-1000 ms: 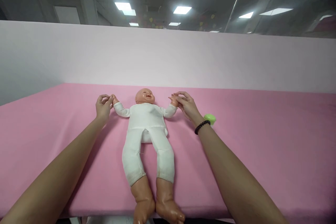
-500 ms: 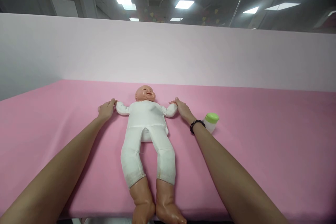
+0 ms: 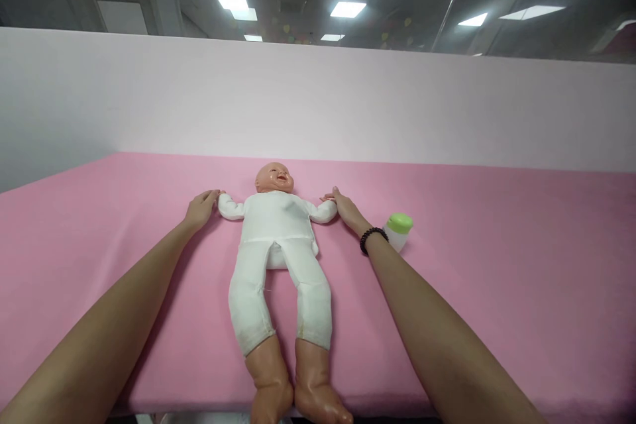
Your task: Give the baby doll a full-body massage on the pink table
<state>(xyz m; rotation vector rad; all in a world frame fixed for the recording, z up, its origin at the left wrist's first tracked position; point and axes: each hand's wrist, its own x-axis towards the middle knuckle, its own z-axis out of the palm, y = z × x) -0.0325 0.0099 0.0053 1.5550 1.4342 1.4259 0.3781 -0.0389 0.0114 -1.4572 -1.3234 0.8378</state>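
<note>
Watching from the room, I noted a baby doll in a white cloth suit with glossy tan plastic head and limbs (image 3: 278,218) lying face up on a padded-looking pink covered surface (image 3: 497,265). Its bald head (image 3: 274,177) pointed away from the worker; its bare brown feet (image 3: 320,394) reached the near edge, toes past it.

Both doll arms were out to the sides, one worker's hand at each. The bare left hand (image 3: 199,209) lay at the end of the doll's arm on that side, fingers together, covering nearly all of the small hand there; I could not tell whether it was gripping or merely resting. The right hand (image 3: 349,211) was at the opposite doll hand, thumb side up, with a few tiny plastic fingers (image 3: 326,197) showing beside it; its grip could not be made out either.

Around the right wrist: a black coiled or beaded band (image 3: 367,234). Just beyond that wrist was a translucent whitish container with a lime-green cap (image 3: 399,225), partly hidden by the arm and tilted.

Behind the surface ran a plain white panel (image 3: 318,99). Above it, bright rectangular ceiling lights (image 3: 348,10) and a grey door frame (image 3: 154,3) were visible.
</note>
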